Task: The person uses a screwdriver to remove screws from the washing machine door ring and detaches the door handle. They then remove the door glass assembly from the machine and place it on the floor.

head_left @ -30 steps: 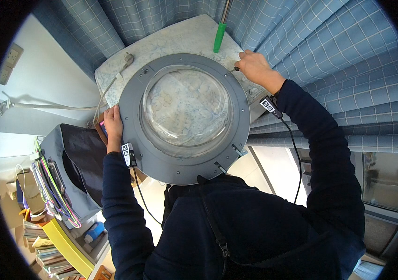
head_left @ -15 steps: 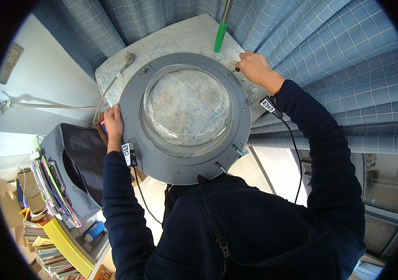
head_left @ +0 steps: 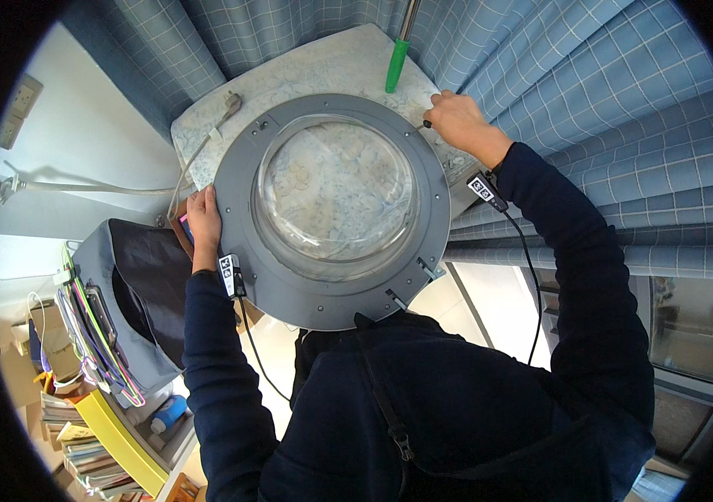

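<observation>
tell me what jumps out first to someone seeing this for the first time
A big round grey door with a domed glass window fills the middle, lying flat on a pale patterned board. The left hand grips its left rim and the right hand rests at its upper right edge. Blue checked curtains hang behind.

A green-handled tool (head_left: pixel 396 64) lies at twelve o'clock on the patterned table (head_left: pixel 306 75), blue checked curtains (head_left: pixel 607 109) behind it. At nine o'clock a grey bag (head_left: pixel 114 293) hangs open. At seven o'clock sit a yellow shelf (head_left: pixel 126 448) and stacked books (head_left: pixel 68 427). A wall socket (head_left: pixel 20 107) shows at ten o'clock.
</observation>
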{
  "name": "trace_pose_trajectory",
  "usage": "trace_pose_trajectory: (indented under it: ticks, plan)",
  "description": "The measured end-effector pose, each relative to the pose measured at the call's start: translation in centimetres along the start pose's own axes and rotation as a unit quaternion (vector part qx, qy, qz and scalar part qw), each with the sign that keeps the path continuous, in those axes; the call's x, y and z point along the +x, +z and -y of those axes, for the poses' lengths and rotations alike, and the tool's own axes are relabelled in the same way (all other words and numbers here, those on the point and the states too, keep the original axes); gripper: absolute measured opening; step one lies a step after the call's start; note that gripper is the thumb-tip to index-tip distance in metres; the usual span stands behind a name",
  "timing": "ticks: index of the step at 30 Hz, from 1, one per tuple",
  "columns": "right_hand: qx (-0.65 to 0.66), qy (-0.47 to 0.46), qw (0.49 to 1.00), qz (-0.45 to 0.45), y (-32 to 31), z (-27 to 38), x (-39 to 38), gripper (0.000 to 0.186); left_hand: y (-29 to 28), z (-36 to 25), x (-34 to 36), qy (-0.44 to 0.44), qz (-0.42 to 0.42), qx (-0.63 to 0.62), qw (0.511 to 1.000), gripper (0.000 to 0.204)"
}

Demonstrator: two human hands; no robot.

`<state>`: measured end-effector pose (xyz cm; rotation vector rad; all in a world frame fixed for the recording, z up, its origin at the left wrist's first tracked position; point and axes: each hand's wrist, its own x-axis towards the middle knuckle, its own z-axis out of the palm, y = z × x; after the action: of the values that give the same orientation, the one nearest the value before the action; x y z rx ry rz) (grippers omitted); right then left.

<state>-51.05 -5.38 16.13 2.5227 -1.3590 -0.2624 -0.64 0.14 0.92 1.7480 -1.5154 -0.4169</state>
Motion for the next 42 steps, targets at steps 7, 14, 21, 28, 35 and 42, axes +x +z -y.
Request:
trace_pose_trajectory:
  ticks: [7,14,21,28,35,42]
  plan:
    - [0.009,-0.011,0.999,-0.032,-0.5,0.3,0.0,0.009,0.0,0.0,0.1,0.0,0.004,-0.001,1.0,0.032]
    - [0.006,-0.003,1.0,-0.014,-0.7,0.5,0.0,0.01,0.0,0.1,0.0,-0.003,0.002,-0.004,1.0,0.032]
    - [0.0,-0.006,1.0,-0.03,-0.6,0.5,-0.1,0.012,-0.1,0.0,0.0,0.006,0.002,0.003,1.0,0.031]
    - [0.012,0.003,1.0,-0.016,-1.0,0.8,-0.1,0.012,0.0,0.3,0.1,0.009,0.0,0.003,1.0,0.03]
    - [0.015,0.0,1.0,-0.012,-0.9,0.7,-0.2,0.012,0.1,0.5,0.1,0.0,0.006,0.0,1.0,0.03]
    - [-0.027,-0.041,0.996,-0.075,-0.7,0.8,0.0,0.01,0.1,0.2,0.1,-0.005,0.001,-0.003,1.0,0.031]
